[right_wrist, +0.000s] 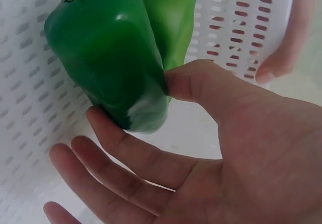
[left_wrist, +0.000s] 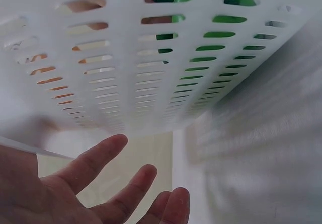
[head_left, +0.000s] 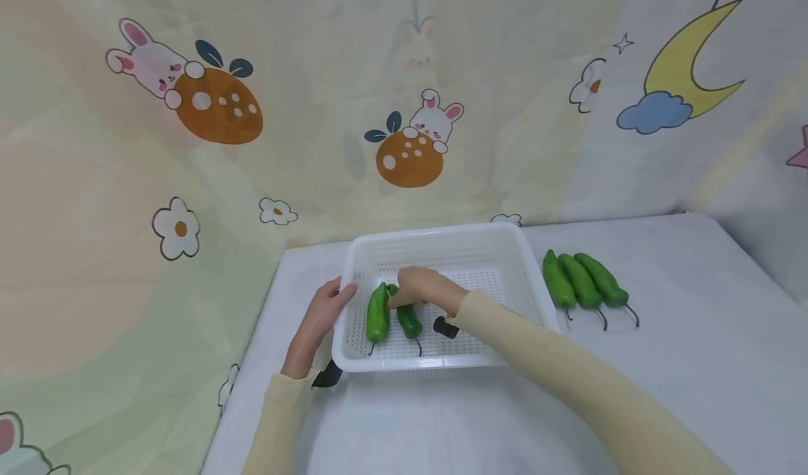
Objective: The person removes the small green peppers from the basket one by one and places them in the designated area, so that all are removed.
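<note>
Dark green pepper (head_left: 409,322) pinched inside the white basket (head_left: 391,365)

We hold its tip between thumb and forefinger of our right grip (head_left: 418,285); a lighter pepper (head_left: 377,313) crowds it. Our left grip (head_left: 325,311), fingers loosely extended, touches the basket's left side. Our sleeve (head_left: 555,366) blocks its front-right corner; three peppers (head_left: 582,283) lie right of it.

The worktop (head_left: 694,306) has a white surface with a rounded far-right corner. A perforated, rectangular white basket (head_left: 416,363) rests near the far edge, toward the far-left corner. Three green peppers (head_left: 580,283) lie side by side between basket and right edge, stems toward the near edge.
</note>
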A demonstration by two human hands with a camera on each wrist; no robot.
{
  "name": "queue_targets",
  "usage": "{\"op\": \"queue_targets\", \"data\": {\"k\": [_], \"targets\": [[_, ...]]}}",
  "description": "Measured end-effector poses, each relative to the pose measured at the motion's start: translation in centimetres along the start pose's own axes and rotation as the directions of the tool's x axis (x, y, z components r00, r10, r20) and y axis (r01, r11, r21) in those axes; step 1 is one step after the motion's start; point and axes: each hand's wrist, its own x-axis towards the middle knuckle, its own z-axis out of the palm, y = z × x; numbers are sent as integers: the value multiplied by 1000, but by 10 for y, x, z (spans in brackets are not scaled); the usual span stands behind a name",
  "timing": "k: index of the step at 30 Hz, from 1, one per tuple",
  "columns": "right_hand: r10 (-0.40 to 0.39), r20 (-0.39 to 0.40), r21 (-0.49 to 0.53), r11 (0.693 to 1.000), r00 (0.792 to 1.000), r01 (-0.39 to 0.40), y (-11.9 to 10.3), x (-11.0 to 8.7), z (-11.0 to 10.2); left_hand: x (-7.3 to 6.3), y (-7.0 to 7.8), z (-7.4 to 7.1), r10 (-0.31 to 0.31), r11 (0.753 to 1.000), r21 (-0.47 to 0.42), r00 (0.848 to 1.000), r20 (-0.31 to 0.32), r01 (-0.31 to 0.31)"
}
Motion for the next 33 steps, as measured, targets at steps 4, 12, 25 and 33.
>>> {"op": "queue_targets", "data": {"k": [4,12,25,33], "targets": [[11,53,34,999,999,-13,8,2,-4,0,2,0,-5,1000,5,1000,-8,5],[48,145,39,998,988,-54,17,1,-14,-6,7,0,-2,1000,-11,1000,13,2],[62,110,-10,998,992,-62,27,-17,-28,-3,1,2,9,1000,-17,1000,1,-9],[50,66,10,999,997,-51,39,-30,-37,-5,2,1,3,1000,-8,1000,-14,-3]]}}
